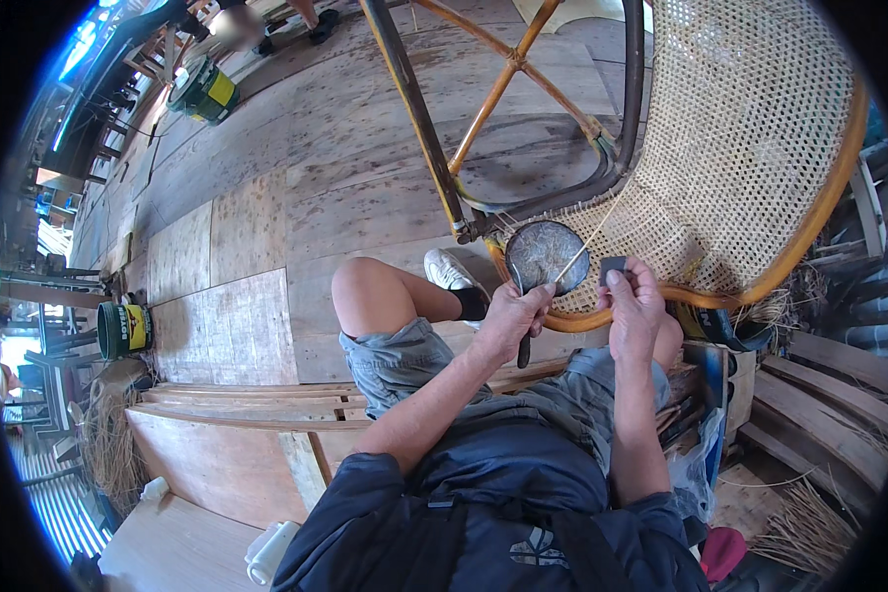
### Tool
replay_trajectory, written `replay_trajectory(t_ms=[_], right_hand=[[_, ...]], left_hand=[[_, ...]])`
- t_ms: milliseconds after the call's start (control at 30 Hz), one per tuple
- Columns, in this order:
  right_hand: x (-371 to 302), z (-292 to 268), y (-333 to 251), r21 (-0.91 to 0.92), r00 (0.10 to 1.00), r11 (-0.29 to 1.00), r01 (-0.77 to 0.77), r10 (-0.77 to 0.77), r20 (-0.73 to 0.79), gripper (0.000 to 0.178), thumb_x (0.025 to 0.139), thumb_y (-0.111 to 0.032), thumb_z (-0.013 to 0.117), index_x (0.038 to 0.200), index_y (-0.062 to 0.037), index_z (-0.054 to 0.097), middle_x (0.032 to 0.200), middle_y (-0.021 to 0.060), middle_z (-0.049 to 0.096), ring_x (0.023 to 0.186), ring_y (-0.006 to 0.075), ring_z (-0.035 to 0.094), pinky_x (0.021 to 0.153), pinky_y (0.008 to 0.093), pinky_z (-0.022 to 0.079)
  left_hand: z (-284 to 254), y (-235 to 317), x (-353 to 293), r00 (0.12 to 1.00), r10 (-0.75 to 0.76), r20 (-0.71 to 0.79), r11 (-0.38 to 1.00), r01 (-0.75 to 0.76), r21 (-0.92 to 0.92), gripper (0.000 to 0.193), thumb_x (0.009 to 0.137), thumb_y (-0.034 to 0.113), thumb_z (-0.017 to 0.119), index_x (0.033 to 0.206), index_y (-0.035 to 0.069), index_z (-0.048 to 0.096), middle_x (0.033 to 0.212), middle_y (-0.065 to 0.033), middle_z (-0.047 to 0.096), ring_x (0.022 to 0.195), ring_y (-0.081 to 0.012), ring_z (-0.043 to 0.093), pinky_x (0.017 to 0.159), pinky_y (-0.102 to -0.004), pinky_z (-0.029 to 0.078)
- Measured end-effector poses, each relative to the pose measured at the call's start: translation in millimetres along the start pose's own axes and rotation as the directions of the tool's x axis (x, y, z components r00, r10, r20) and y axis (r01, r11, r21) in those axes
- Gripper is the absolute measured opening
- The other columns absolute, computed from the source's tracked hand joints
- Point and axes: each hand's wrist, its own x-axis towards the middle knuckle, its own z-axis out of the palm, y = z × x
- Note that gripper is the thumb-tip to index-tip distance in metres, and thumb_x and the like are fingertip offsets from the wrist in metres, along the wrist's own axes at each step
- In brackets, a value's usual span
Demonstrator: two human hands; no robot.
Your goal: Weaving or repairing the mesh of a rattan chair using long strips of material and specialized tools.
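Observation:
My left hand point(516, 318) is closed, pinching a thin pale cane strip point(589, 240) between thumb and fingers. A dark handle-like end point(524, 351) sticks out below the same hand; the rest of that tool is hidden. The strip slants up and right across a round, dark, scuffed disc point(543, 252) and toward the woven cane seat. My right hand point(633, 298) holds a small flat dark square piece point(614, 264) upright in its fingers, just right of the disc. Beyond both hands stands a chair frame with a woven cane panel point(750, 128) and an orange-brown rim point(809, 247).
Crossed rattan poles point(512, 61) brace the chair frame. Wooden boards point(247, 296) cover the floor at left, with green-and-yellow buckets point(125, 330) further off. Bundled cane point(114, 424) lies at left; planks point(829, 405) and cane strips point(804, 528) lie at right. Another person's legs point(306, 15) show far off.

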Motion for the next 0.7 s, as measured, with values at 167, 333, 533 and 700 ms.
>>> replay_trajectory(t_ms=[167, 333, 533, 700], right_hand=[[-1.3, 18.2, 10.9, -0.587, 0.902, 0.692, 0.420, -0.392, 0.183, 0.013, 0.081, -0.005, 0.063, 0.090, -0.0004, 0.055, 0.098, 0.0058, 0.054, 0.080, 0.0116, 0.054, 0.066, 0.0231, 0.047], [-7.5, 38.8, -1.7, -0.115, 0.975, 0.968, 0.222, -0.220, 0.025, 0.014, 0.084, -0.005, 0.059, 0.096, 0.0017, 0.053, 0.102, 0.0044, 0.053, 0.090, 0.0103, 0.051, 0.077, 0.0236, 0.044], [-2.7, 23.4, 0.9, -0.197, 0.989, 0.969, 0.150, -0.148, 0.027, 0.021, 0.089, -0.016, 0.053, 0.100, 0.0016, 0.056, 0.085, 0.0027, 0.058, 0.077, 0.0091, 0.051, 0.072, 0.0251, 0.044], [57.3, -85.4, -43.9, -0.761, 0.757, 0.635, 0.131, -0.560, -0.337, 0.033, 0.088, -0.026, 0.055, 0.089, 0.0062, 0.058, 0.074, 0.0134, 0.060, 0.068, 0.0171, 0.057, 0.061, 0.0325, 0.045]], left_hand=[[13.4, -2.5, 4.8, 0.998, 0.067, 0.000, 0.994, -0.067, 0.087, 0.015, 0.088, 0.016, 0.056, 0.076, 0.008, 0.051, 0.058, 0.0022, 0.045, 0.044, -0.0060, 0.040, 0.041, -0.0212, 0.034], [21.6, 0.4, 3.6, 0.990, 0.139, 0.025, 0.987, -0.140, 0.084, 0.017, 0.089, 0.018, 0.056, 0.076, 0.009, 0.051, 0.059, 0.0028, 0.045, 0.044, -0.0060, 0.039, 0.041, -0.0207, 0.033], [30.3, 10.7, 1.6, 0.987, 0.057, 0.153, 0.975, -0.088, 0.202, 0.010, 0.089, 0.016, 0.054, 0.084, 0.008, 0.052, 0.059, 0.0038, 0.043, 0.045, -0.0050, 0.039, 0.040, -0.0202, 0.031], [-4.4, 51.4, -40.5, 0.933, 0.153, 0.327, 0.441, -0.360, 0.822, 0.033, 0.088, 0.009, 0.051, 0.119, 0.002, 0.046, 0.070, 0.0025, 0.049, 0.051, -0.0060, 0.041, 0.044, -0.0203, 0.035]])
